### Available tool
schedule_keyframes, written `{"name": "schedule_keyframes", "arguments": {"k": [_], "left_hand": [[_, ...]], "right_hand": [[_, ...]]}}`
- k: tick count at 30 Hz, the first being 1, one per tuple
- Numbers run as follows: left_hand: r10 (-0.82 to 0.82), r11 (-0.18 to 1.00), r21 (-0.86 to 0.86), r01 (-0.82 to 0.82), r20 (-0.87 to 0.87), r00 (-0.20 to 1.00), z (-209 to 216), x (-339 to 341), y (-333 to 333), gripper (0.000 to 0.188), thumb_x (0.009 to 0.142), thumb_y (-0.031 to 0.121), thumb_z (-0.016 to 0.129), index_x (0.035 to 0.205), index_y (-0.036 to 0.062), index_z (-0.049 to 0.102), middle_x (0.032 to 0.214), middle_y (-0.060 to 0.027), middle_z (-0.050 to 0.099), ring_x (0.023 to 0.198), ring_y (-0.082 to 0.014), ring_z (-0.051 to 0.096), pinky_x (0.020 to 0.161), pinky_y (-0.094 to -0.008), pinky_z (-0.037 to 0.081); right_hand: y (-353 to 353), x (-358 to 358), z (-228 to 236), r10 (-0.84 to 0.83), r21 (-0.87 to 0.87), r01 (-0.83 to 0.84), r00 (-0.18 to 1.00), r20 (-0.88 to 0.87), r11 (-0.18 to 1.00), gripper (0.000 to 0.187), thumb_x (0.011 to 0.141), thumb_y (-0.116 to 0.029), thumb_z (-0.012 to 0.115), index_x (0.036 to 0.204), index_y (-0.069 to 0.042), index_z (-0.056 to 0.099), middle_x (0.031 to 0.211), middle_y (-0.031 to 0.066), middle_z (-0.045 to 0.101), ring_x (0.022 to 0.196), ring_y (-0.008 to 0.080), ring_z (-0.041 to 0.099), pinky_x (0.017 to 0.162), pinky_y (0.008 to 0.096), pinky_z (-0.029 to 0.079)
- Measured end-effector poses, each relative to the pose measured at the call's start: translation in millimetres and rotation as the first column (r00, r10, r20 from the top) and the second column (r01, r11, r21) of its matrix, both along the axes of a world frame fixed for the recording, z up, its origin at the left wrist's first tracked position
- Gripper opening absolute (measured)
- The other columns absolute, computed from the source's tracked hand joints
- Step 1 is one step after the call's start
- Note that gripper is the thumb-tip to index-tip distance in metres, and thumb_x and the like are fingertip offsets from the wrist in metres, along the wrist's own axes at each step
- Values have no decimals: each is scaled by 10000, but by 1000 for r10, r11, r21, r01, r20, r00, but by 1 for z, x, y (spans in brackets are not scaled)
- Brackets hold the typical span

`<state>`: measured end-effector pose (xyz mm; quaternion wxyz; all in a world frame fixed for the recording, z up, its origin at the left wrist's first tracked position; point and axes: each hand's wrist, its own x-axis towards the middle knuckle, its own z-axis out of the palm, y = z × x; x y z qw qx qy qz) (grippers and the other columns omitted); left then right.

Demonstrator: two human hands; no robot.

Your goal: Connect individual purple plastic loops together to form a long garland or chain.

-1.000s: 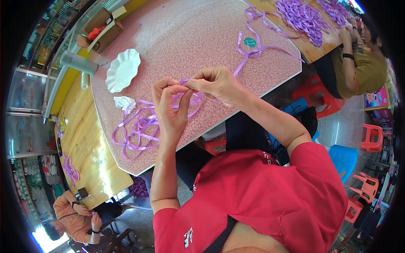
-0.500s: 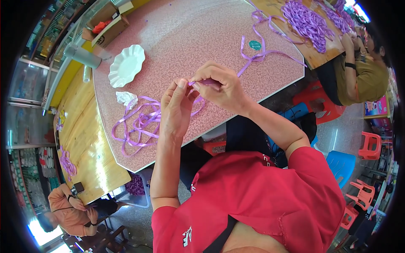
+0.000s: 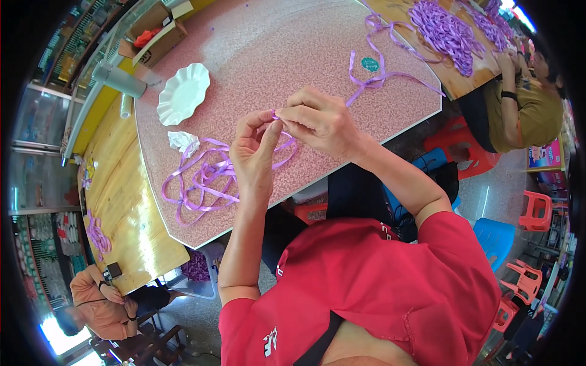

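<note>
Both my hands are raised over the pink speckled table, fingertips meeting at a small piece of purple ribbon. My left hand has its forefinger against the ribbon, with the thumb a little lower. The thumb and fingers of my right hand pinch the same piece; its details are too small to make out. A loose tangle of purple ribbon lies on the table beside and under my left hand. Beyond my right hand, another length of purple ribbon stretches toward the table's far right.
A white scalloped plate, crumpled white tissue and a grey-green cup stand at the left. An open cardboard box sits behind. A heap of purple ribbon is at the far right, near a co-worker. Another person sits lower left.
My left hand has turned and opened out a little, its thumb moving down off the ribbon. My right fingers have curled in closer around the ribbon piece.
</note>
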<state>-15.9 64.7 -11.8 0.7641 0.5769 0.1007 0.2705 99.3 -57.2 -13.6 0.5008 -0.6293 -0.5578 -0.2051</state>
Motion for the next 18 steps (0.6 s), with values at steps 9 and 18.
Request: {"name": "schedule_keyframes", "arguments": {"k": [9,18], "left_hand": [[193,795,572,-202,78,978,-12,7,7,128,910,92,691,962,-6,626,1052,-96,565,934,-175,558,830,-291,470],[136,735,663,-143,62,989,-14,4,10,145,947,121,639,978,1,564,1060,-126,549,954,-222,550,845,-326,460]], "right_hand": [[0,-7,8,30,0,-31,984,-174,1000,185,767,34,729,939,-25,698,865,73,639,726,169,644,582,279,514],[3,-11,10,73,-41,-102,893,-445,994,69,814,8,683,877,2,655,838,51,622,688,86,593,587,230,469]]}}
